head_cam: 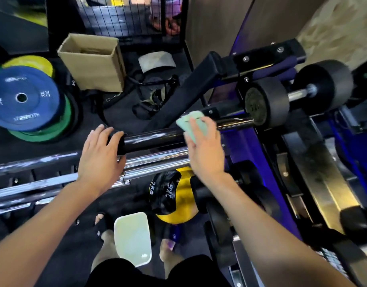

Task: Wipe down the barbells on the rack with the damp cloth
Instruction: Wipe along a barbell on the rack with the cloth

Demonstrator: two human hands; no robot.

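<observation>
We press one green cloth (192,126) onto the black bar (153,139) under our right hand (205,150); our left hand (101,154) curls round its end. Two chrome bars (157,160) lie beneath our fingers.

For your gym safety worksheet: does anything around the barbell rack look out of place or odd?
Yes: a pale green tray lies on the floor between the person's feet, where it looks easy to step on, and a yellow medicine ball sits under the bars.

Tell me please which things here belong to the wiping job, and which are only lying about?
Belong to the job:
- green cloth, held in the right hand
- black bar, steadied by the left hand
- chrome bars on the rack
- pale green tub on the floor

Only lying about:
- cardboard box
- blue weight plate
- yellow medicine ball
</observation>
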